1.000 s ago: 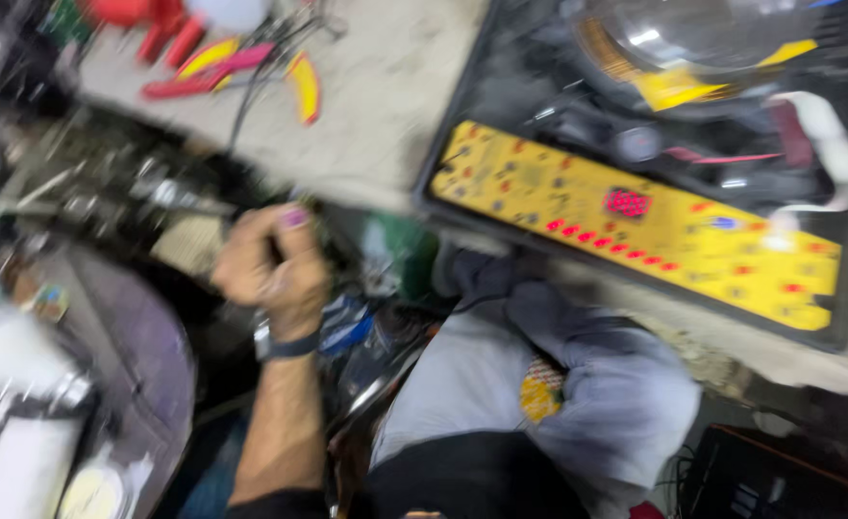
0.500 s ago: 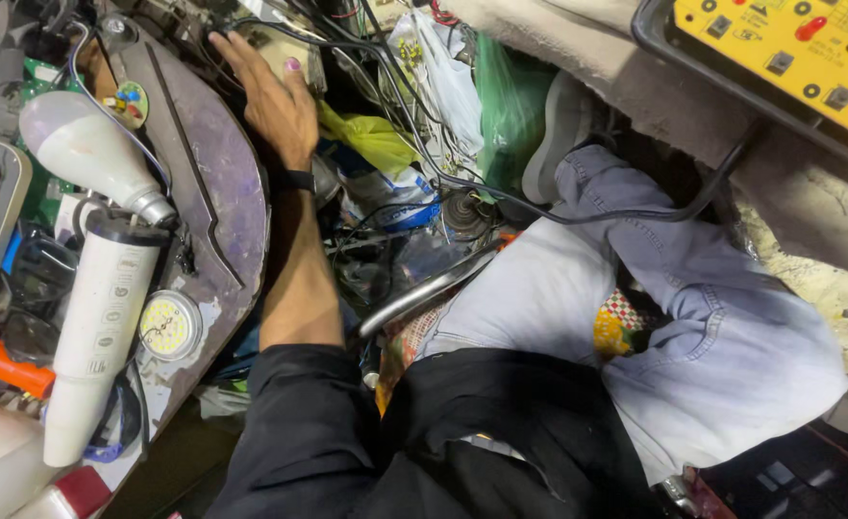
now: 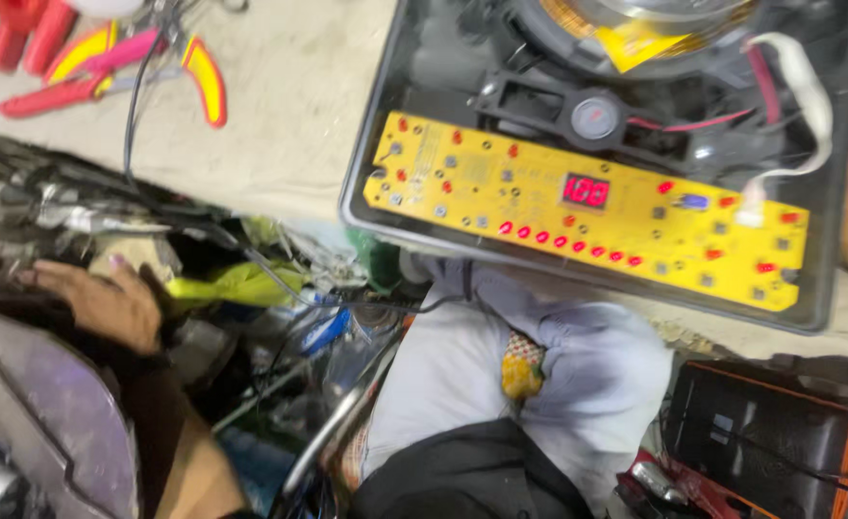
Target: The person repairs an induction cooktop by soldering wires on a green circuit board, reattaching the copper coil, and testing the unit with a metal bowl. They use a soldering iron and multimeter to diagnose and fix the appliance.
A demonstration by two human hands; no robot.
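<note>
Grey concrete worktop edge overhangs tangled metal clutter; left hand lies there flat, grip open; right hand unseen.

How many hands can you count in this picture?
1: the left hand at the lower left, resting on clutter below the bench edge. A blurred shape at the right edge might be another hand; too unclear to say.

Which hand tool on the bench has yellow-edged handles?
The pliers nearest the opened appliance: curved handles, yellow outside and red inside. The other tools further left are plain red.
</note>
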